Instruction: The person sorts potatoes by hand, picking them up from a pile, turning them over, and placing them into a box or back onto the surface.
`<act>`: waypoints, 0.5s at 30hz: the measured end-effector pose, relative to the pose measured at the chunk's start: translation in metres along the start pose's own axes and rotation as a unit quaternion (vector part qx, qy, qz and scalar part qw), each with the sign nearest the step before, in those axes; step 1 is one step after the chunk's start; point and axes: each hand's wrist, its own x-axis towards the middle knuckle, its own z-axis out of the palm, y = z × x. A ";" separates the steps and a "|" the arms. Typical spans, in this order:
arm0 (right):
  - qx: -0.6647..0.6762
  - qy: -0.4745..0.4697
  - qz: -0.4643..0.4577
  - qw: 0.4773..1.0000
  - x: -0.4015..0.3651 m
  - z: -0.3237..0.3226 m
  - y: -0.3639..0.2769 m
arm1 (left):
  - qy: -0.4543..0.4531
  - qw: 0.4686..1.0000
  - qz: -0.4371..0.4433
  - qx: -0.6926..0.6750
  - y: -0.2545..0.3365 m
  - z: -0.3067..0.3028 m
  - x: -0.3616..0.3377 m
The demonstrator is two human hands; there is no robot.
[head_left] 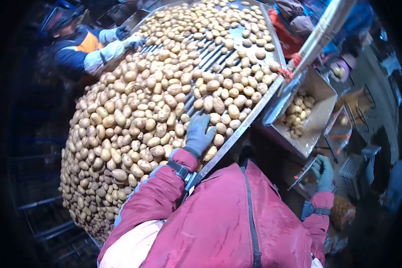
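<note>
My left hand [199,135], in a grey-blue glove, lies on potatoes near the metal edge of a sorting table. Its thumb is spread away from the fingers, and it closes on nothing that I can see. Loose potatoes [158,123] surround it, with dark roller bars [190,105] showing just beyond the fingertips. Low on the right, my right hand [324,173] wears a greenish glove and hangs beside the rim of a container [302,172]. Its fingers look slightly bent and apart, with no potato visible in them; the palm side is hidden.
An open carton [322,100] lined with plastic holds potatoes, right of the table's metal edge [241,127]. A slanted metal pole [321,33] rises there. A gloved co-worker [82,49] works across the table at upper left. Another person [295,24] stands at upper right.
</note>
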 end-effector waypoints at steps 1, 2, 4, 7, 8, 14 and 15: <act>0.002 -0.073 0.027 0.997 0.013 0.039 0.007 | -0.012 0.998 -0.022 -0.050 0.003 -0.003 -0.002; -0.105 -0.010 -0.002 0.994 -0.014 0.122 -0.004 | -0.001 0.999 -0.018 -0.045 -0.004 -0.001 -0.003; -0.127 -0.157 0.025 0.979 -0.005 0.192 0.001 | 0.043 0.999 0.005 0.013 -0.028 -0.003 -0.003; -0.130 -0.274 0.099 0.948 0.004 0.279 0.004 | 0.055 0.981 -0.081 0.169 -0.075 -0.048 0.004; -0.144 -0.296 0.110 0.938 0.005 0.302 0.003 | 0.076 0.971 -0.095 0.205 -0.099 -0.056 0.003; -0.154 -0.389 0.164 0.893 0.031 0.376 0.008 | -0.001 0.962 -0.154 0.227 -0.127 -0.072 0.016; -0.132 -0.395 0.198 0.887 0.031 0.383 0.004 | 0.084 0.960 -0.105 0.247 -0.130 -0.058 0.020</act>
